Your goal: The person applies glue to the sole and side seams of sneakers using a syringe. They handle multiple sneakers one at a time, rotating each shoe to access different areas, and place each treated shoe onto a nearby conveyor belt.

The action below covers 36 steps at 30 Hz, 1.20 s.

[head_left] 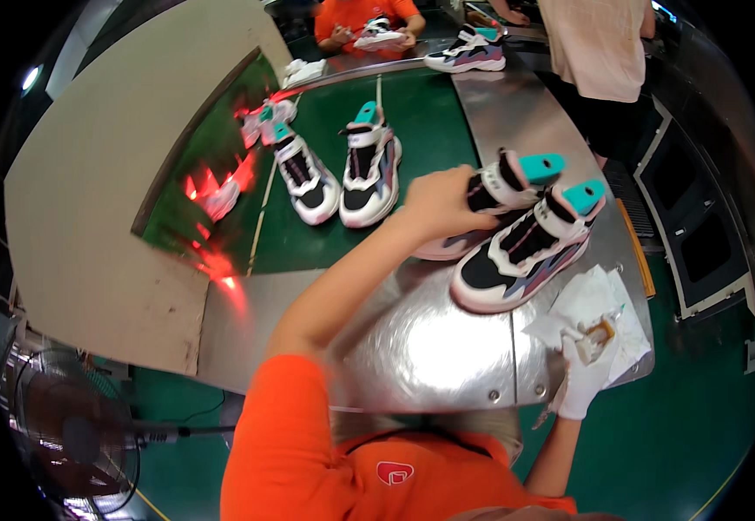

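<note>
My bare left hand is closed round the front of a sneaker on the metal table edge, hiding much of its toe. A second sneaker stands right beside it, black, white and purple with a pinkish sole. Teal inserts rise from the openings of both. In a white glove, my right hand is closed at the table's right corner, on a small whitish thing with a yellow-brown part that I cannot make out. White crumpled cloth or paper lies against that hand.
Another pair, a left sneaker and a right sneaker, stands on the green belt. Red light glints off the shiny side panel. Across the table a person in orange holds a sneaker. A fan stands at lower left.
</note>
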Each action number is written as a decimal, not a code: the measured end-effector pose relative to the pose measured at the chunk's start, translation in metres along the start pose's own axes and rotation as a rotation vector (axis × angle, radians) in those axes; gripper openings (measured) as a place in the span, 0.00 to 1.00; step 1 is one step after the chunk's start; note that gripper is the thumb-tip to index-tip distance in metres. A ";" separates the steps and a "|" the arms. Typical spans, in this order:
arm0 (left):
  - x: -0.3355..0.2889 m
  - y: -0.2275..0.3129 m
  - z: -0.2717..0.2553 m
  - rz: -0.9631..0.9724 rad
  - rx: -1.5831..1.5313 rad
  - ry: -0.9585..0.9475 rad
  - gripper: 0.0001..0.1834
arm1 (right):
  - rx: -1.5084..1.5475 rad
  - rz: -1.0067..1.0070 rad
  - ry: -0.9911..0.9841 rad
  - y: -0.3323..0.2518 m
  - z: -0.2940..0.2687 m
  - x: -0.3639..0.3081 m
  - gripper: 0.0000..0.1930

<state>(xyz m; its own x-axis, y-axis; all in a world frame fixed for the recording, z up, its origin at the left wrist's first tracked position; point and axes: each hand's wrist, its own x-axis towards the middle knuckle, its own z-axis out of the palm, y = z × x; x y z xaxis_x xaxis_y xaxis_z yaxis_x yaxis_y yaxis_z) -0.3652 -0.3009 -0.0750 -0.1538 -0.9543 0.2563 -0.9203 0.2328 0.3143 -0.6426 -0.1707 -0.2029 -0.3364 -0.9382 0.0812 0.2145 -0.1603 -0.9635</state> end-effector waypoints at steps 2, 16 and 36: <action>-0.056 -0.001 -0.027 -0.104 0.043 0.043 0.41 | 0.002 -0.048 -0.014 0.001 -0.011 -0.004 0.38; -0.272 0.062 -0.034 -0.353 -0.245 0.072 0.37 | -0.332 0.068 -0.128 -0.049 -0.009 -0.047 0.37; -0.320 -0.023 -0.073 0.268 0.445 0.539 0.16 | -0.229 0.358 -0.919 -0.148 0.029 -0.041 0.47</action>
<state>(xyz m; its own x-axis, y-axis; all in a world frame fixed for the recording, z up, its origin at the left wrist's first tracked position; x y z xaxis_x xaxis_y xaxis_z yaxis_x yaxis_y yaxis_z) -0.2688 0.0129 -0.0968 -0.3015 -0.6248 0.7202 -0.9521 0.2375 -0.1925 -0.6337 -0.1172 -0.0562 0.5703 -0.8077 -0.1499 -0.0494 0.1484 -0.9877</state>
